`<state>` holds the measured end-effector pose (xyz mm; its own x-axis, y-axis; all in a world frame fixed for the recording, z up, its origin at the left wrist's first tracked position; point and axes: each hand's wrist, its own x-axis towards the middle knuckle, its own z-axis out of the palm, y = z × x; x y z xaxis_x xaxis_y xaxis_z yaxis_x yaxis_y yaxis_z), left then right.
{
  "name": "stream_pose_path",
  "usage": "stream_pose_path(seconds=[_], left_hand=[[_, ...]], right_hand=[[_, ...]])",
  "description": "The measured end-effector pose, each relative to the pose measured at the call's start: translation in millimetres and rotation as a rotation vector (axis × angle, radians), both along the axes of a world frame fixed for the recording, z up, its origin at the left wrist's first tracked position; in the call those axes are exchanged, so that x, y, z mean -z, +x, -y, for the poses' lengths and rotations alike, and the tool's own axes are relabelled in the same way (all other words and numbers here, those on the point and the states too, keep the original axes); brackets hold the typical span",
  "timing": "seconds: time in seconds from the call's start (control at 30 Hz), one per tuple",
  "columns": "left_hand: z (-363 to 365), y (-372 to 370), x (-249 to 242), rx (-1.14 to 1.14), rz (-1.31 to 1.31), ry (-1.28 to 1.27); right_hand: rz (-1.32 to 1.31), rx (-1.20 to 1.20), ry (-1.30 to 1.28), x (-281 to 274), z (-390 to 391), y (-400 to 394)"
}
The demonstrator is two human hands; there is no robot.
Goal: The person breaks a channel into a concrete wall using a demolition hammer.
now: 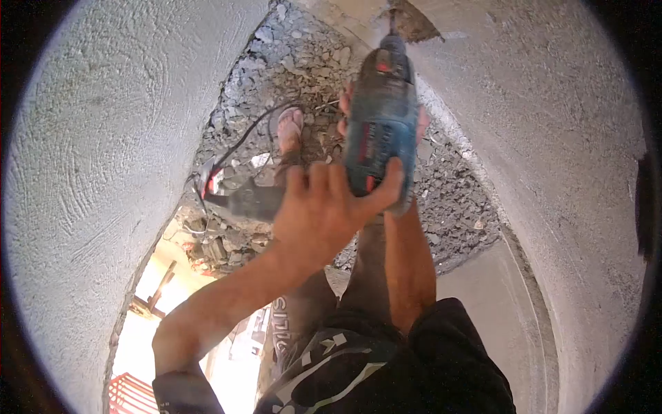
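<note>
A blue-and-black rotary hammer drill (383, 131) is held across the upper middle of the view, body turned toward the wall. My left hand (321, 210) wraps around its rear handle (252, 201), thumb lying over the rear of the casing. Underneath the front of the body is my right hand (422, 124), mostly hidden; fingers show along both sides. The bit (392, 22) points into a broken, brownish chipped patch (417, 26) on the wall; whether its tip touches cannot be made out. A black cord (241, 141) loops from the handle's end.
Rough plastered walls rise at the left (103, 131) and right (552, 131). Broken rubble (455, 207) covers the ground between them, with a sandalled foot (290, 127) on it. A red slatted object (131, 395) shows far below at lower left.
</note>
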<state>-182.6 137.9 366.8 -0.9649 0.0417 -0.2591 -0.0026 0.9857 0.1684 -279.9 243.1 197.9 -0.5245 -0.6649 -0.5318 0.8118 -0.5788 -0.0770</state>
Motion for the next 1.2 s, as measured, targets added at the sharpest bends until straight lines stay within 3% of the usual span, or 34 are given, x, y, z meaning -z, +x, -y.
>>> stream_pose_path(seconds=[0.1,0.2,0.33,0.43,0.5,0.67,0.7,0.83,0.93,1.0,1.03,1.2], left_hand=[[-12.0,-35.3,-5.9,-0.012,-0.024,0.056],[5.0,-96.0,-0.9,-0.080,0.059,0.110],[17.4,-118.5,42.9,-0.126,0.077,0.046],[25.1,-86.6,68.7,-0.257,0.053,0.118],[22.9,-54.4,75.0,-0.378,0.076,0.261],[1.6,14.3,57.7,-0.586,0.148,0.589],[-6.6,27.5,50.5,-0.599,0.161,0.615],[-36.2,59.2,24.4,-0.769,0.136,0.842],[-58.3,54.0,16.7,-0.860,0.052,0.975],[-70.0,37.6,18.5,-0.957,0.011,1.033],[-72.9,28.5,20.5,-1.012,-0.009,1.064],[-69.5,-15.8,10.0,-1.166,-0.037,1.180]], right_hand=[[0.045,0.014,-0.094,-29.7,0.2,-16.4],[0.095,-0.007,0.179,-50.8,3.3,-38.3],[0.061,0.198,0.109,41.9,29.2,-79.9],[-0.090,0.009,-0.087,67.1,25.4,-59.6],[-0.027,-0.163,0.209,48.9,23.6,-57.3],[-0.178,-0.372,0.505,2.8,13.9,-32.3],[0.007,-0.340,0.474,-9.4,5.7,-23.2],[0.043,-0.416,0.695,-69.0,6.9,-18.2],[-0.107,-0.551,0.779,-95.3,3.7,-35.3],[-0.068,-0.663,0.671,-93.1,6.0,-56.3],[-0.043,-0.660,0.845,-83.4,6.3,-62.7],[-0.079,-0.765,0.875,-89.5,20.4,-92.3]])
